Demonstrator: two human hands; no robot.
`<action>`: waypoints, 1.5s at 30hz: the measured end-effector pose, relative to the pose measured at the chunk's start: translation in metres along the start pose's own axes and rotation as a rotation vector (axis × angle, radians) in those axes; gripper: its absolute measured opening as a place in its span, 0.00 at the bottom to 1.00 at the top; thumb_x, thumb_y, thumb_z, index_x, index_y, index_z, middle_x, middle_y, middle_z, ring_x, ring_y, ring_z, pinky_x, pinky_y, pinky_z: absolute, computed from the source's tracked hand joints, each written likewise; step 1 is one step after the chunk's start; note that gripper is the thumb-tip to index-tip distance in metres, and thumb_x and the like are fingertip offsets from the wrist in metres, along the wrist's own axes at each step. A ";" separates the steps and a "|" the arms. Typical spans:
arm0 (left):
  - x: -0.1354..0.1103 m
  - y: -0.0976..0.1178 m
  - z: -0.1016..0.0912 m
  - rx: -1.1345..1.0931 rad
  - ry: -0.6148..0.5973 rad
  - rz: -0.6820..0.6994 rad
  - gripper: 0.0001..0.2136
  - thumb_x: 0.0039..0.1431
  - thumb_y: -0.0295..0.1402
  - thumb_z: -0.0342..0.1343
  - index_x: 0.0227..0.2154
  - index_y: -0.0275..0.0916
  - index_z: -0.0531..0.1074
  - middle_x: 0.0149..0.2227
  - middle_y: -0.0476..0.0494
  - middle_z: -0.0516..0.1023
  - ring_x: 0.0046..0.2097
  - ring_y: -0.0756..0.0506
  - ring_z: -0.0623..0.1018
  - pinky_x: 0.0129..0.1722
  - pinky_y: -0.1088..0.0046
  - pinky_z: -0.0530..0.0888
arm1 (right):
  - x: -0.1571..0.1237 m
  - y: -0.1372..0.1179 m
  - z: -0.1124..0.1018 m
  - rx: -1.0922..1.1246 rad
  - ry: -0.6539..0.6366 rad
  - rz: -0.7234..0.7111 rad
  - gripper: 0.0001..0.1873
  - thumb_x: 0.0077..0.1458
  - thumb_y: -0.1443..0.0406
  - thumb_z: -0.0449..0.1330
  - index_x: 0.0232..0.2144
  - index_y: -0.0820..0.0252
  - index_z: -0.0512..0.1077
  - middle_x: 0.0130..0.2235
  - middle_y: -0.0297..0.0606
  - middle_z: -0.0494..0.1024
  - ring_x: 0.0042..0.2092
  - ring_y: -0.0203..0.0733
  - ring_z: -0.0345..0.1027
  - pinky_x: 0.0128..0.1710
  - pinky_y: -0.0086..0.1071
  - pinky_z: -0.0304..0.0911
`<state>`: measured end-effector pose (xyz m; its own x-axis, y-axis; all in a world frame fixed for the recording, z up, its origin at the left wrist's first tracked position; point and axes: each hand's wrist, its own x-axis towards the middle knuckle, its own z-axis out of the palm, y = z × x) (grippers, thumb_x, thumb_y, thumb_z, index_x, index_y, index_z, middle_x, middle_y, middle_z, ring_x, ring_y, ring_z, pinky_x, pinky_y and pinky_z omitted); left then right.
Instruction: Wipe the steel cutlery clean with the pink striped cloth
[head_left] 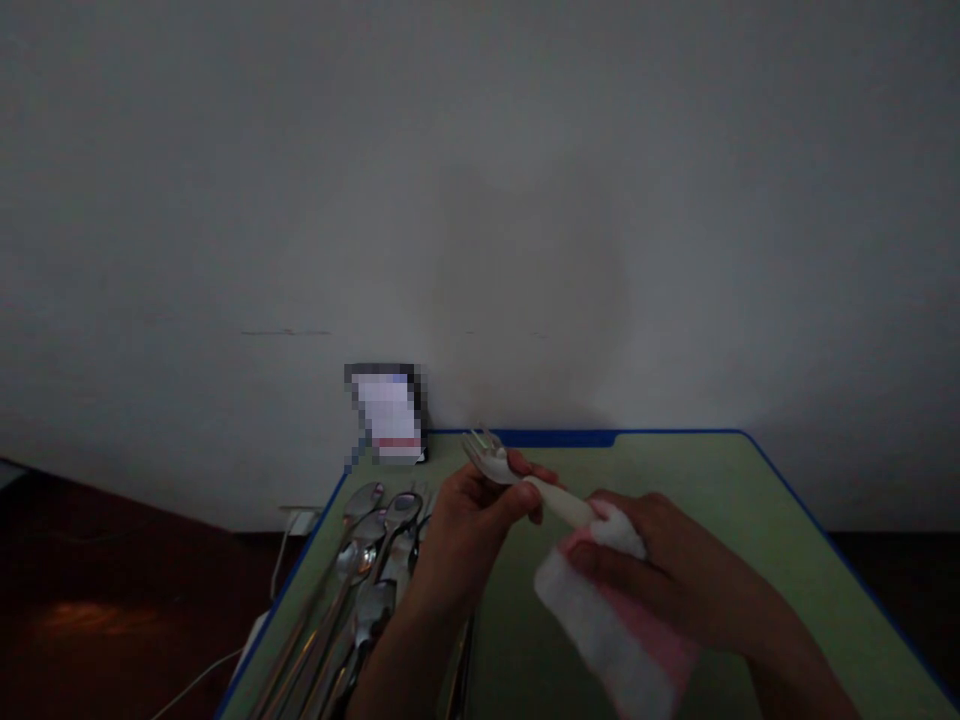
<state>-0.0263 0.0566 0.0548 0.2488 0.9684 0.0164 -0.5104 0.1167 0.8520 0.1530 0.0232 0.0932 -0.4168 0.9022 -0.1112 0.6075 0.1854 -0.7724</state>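
Observation:
A fork (pixel 559 500) with metal tines and a pale handle is held above the table, its tines toward the upper left. My left hand (pixel 480 510) pinches it near the neck, thumb on top. My right hand (pixel 652 560) grips a white and pink cloth (pixel 600 620), which is folded around the handle's lower end. The cloth's loose part hangs down below my right hand. Left of my left forearm lies a pile of metal spoons (pixel 375 600) with some forks among them; my forearm hides part of the pile.
The green table (pixel 750 520) has a blue edge and stands against a grey wall (pixel 675 250). A phone-like device (pixel 390 415), blurred out, leans on the wall at the table's back left. A white cable (pixel 281 555) runs down beside the table's left edge.

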 end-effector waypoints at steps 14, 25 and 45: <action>0.001 0.007 -0.001 -0.136 0.130 0.029 0.09 0.45 0.29 0.65 0.30 0.37 0.73 0.30 0.49 0.79 0.30 0.52 0.76 0.32 0.79 0.72 | -0.001 0.002 -0.009 0.166 0.015 -0.018 0.10 0.52 0.58 0.58 0.28 0.59 0.67 0.25 0.30 0.70 0.26 0.31 0.60 0.23 0.24 0.52; -0.010 0.034 -0.003 0.041 -0.026 0.037 0.07 0.55 0.35 0.57 0.34 0.37 0.71 0.30 0.48 0.75 0.34 0.48 0.77 0.36 0.73 0.73 | 0.029 0.024 0.000 1.728 0.274 0.172 0.16 0.57 0.52 0.47 0.38 0.52 0.68 0.33 0.32 0.76 0.31 0.38 0.70 0.44 0.44 0.63; -0.023 0.040 0.016 0.855 -0.298 -0.121 0.09 0.61 0.36 0.46 0.37 0.40 0.69 0.23 0.51 0.67 0.23 0.52 0.64 0.20 0.81 0.61 | 0.040 0.033 0.010 1.860 0.295 0.018 0.17 0.56 0.64 0.43 0.44 0.60 0.66 0.44 0.38 0.75 0.48 0.38 0.66 0.51 0.36 0.58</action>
<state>-0.0394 0.0357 0.0965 0.5239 0.8493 -0.0655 0.2877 -0.1040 0.9521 0.1496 0.0612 0.0569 -0.1827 0.9656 -0.1851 -0.8848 -0.2436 -0.3973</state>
